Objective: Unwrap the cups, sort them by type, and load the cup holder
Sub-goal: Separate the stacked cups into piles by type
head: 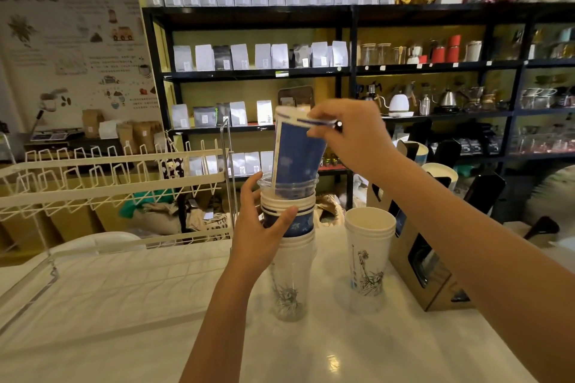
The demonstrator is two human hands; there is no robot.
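Note:
A tall mixed stack of cups (291, 270) stands on the white counter (326, 345): white printed cups at the bottom, blue cups above, a clear plastic cup (289, 186) on top. My left hand (264, 233) grips the stack around its blue middle. My right hand (348, 134) pinches the rim of a blue paper cup (295, 152), which is tilted and sits partly inside the clear cup. A second stack of white printed cups (368, 258) stands to the right, untouched.
A white wire rack (115, 177) stands on the counter at the left. A brown cardboard box (420, 267) sits right of the white cups, under my right arm. Black shelves (351, 71) with bags and kettles fill the background.

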